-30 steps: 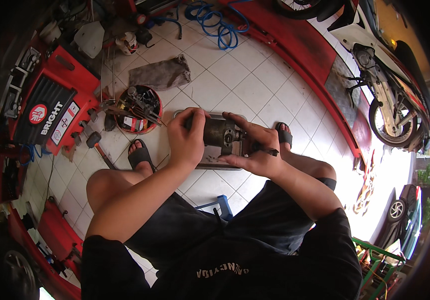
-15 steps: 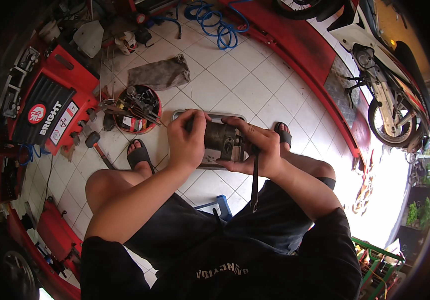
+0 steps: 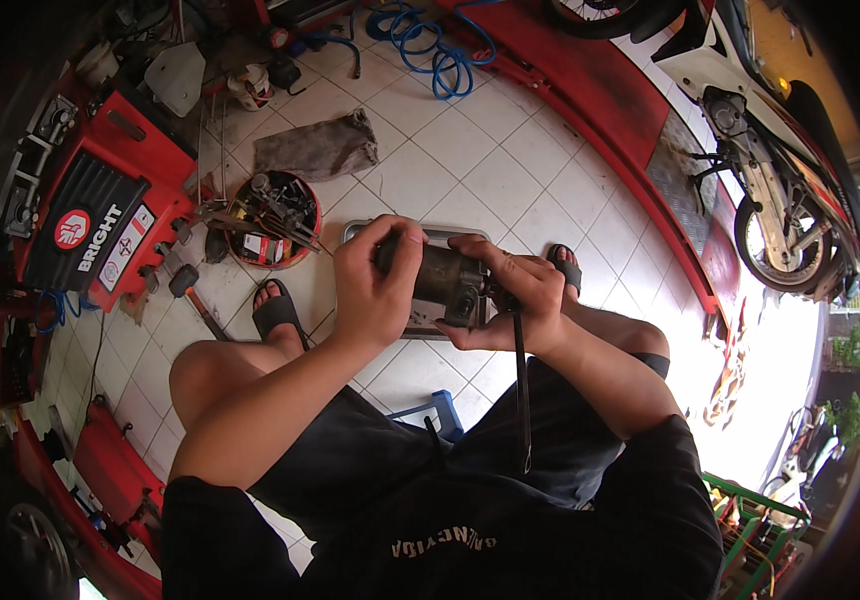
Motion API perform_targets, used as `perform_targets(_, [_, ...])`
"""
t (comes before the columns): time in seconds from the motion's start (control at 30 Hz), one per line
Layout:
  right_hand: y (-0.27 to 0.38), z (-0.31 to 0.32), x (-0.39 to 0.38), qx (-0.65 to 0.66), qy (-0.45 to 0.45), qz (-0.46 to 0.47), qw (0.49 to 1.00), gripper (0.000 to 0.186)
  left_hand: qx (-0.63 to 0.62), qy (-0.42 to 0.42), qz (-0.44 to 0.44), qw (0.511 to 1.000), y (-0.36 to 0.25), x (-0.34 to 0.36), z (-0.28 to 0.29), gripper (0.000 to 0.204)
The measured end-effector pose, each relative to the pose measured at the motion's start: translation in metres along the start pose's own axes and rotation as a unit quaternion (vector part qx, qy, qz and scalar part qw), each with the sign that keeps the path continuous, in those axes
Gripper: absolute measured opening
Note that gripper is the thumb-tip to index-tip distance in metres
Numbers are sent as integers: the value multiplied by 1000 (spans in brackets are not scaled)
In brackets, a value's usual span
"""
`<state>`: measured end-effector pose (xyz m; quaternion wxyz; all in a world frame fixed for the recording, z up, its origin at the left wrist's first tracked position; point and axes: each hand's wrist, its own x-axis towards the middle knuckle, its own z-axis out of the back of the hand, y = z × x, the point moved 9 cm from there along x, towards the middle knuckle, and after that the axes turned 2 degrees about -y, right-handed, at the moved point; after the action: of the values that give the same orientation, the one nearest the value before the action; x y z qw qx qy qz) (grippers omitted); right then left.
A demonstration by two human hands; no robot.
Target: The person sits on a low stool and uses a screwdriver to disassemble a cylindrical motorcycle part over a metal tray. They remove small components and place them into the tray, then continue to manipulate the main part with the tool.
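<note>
1. Left hand (image 3: 382, 280): curled firmly around the left end of a dark cylindrical metal part (image 3: 438, 274).
2. Right hand (image 3: 524, 298): half-curled about its right end; slim dark rod (image 3: 522, 390) extends lapward.
3. Part: held above grey metal tray (image 3: 420, 327).

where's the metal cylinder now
In the head view, the dark metal cylinder is near the centre, held between the left hand and right hand, over the tray.
</note>
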<state>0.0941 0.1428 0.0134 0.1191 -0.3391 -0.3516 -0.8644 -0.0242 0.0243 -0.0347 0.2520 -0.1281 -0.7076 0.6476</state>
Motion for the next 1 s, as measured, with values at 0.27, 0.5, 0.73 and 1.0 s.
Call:
perform_targets(0.27, [-12, -7, -2, 9, 28, -59, 998, 89, -15, -5, 57, 998, 22, 7, 8, 20])
perform_targets(0.5, [-10, -2, 10, 50, 76, -213, 973, 114, -482, 7, 422, 768, 92, -23, -29, 18])
perform_targets(0.73, [-18, -2, 11, 152, 70, -212, 963, 116, -484, 130, 384, 775, 79, -17, -40, 26])
perform_targets(1.0, [-16, 6, 3, 164, 77, -269, 946, 95, -480, 163, 382, 772, 56, -20, -43, 27])
